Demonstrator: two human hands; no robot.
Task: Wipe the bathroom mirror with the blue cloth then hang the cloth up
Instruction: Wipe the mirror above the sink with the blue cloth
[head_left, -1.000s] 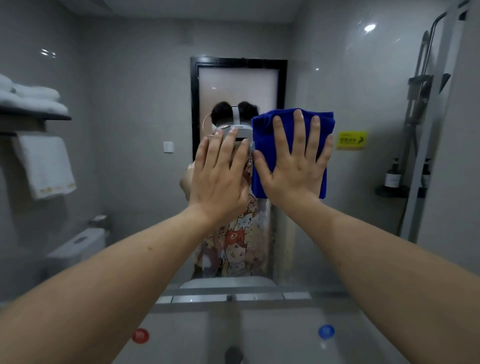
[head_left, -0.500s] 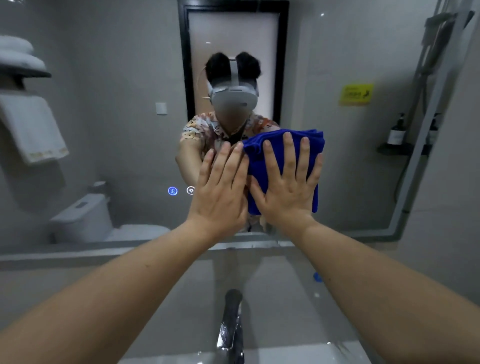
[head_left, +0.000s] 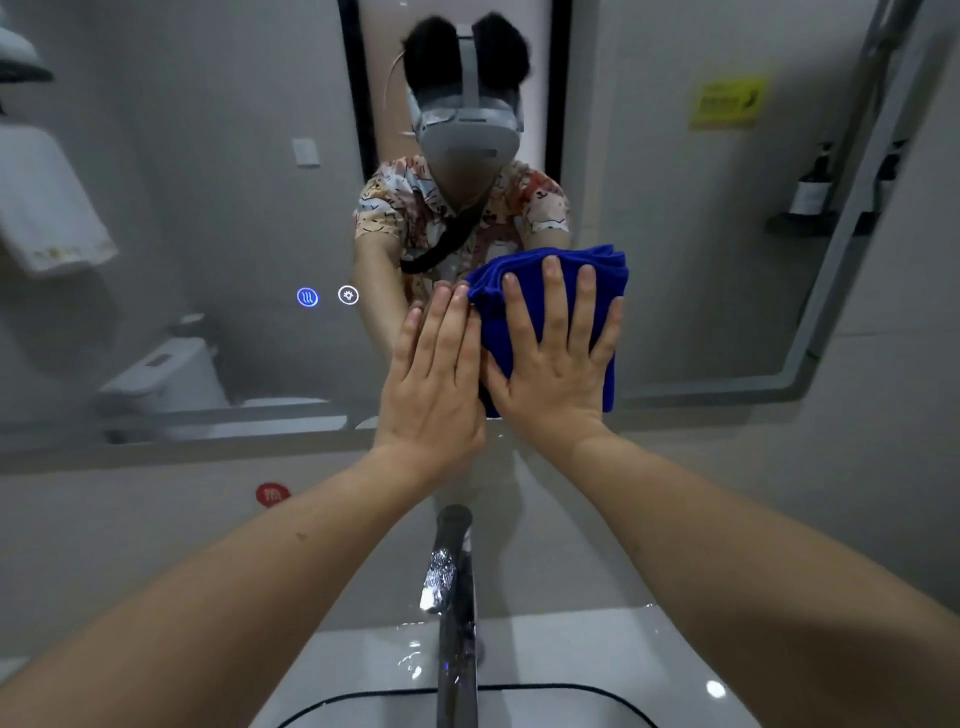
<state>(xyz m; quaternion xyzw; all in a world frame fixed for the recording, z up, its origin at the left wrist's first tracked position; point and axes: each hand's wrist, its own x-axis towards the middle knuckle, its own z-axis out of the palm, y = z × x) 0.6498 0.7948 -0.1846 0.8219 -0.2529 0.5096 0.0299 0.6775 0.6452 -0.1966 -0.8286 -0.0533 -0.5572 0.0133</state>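
The folded blue cloth (head_left: 602, 270) lies flat against the bathroom mirror (head_left: 208, 208), close to its lower edge. My right hand (head_left: 556, 358) presses on the cloth with fingers straight and spread. My left hand (head_left: 436, 374) is flat beside it, fingers straight, its fingertips touching the cloth's left edge. Most of the cloth's lower half is hidden under my right hand.
A chrome faucet (head_left: 452, 582) stands right below my hands over the white sink (head_left: 597, 654). Two lit touch buttons (head_left: 327, 296) glow on the mirror left of my hands. The mirror reflects a white towel (head_left: 47, 218), a toilet (head_left: 166, 379) and a shelf with bottles (head_left: 810, 208).
Both hands and the cloth have slid down the mirror from head height to near its bottom edge. The view has tilted down, bringing the faucet and sink into sight.
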